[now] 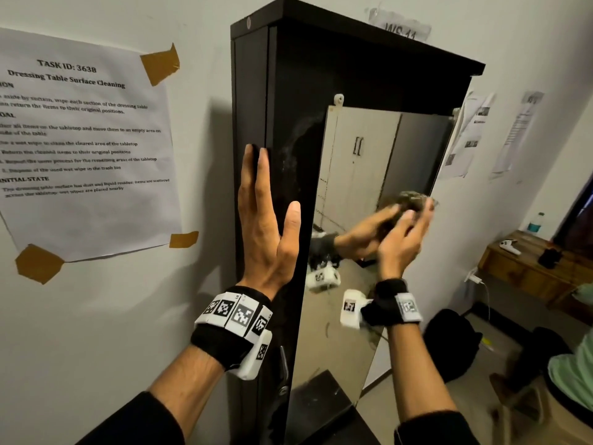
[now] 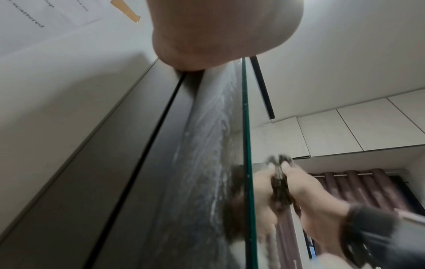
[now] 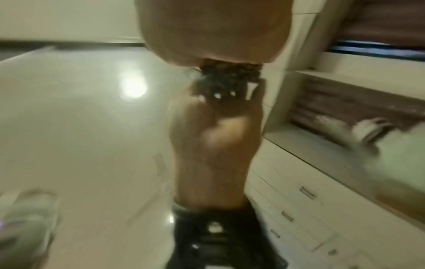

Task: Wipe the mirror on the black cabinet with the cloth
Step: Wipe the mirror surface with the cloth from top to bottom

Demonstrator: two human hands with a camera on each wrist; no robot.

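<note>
A tall black cabinet (image 1: 288,75) stands against the wall with a mirror (image 1: 369,149) fixed to its front. My left hand (image 1: 266,213) lies flat with straight fingers on the cabinet's left front edge, thumb spread toward the glass. My right hand (image 1: 404,232) grips a dark crumpled cloth (image 1: 414,200) and presses it on the mirror near its right edge, about mid-height. The left wrist view shows the cloth (image 2: 279,183) squeezed between the right hand (image 2: 317,196) and the glass. In the blurred right wrist view the cloth (image 3: 230,72) meets its reflection on the mirror (image 3: 80,127).
A printed sheet (image 1: 80,139) is taped to the wall left of the cabinet, more papers (image 1: 465,139) hang to the right. A wooden table (image 1: 529,268) with a bottle (image 1: 536,221) stands at right, a black bag (image 1: 449,342) lies on the floor, and a person in green (image 1: 574,374) is beside it.
</note>
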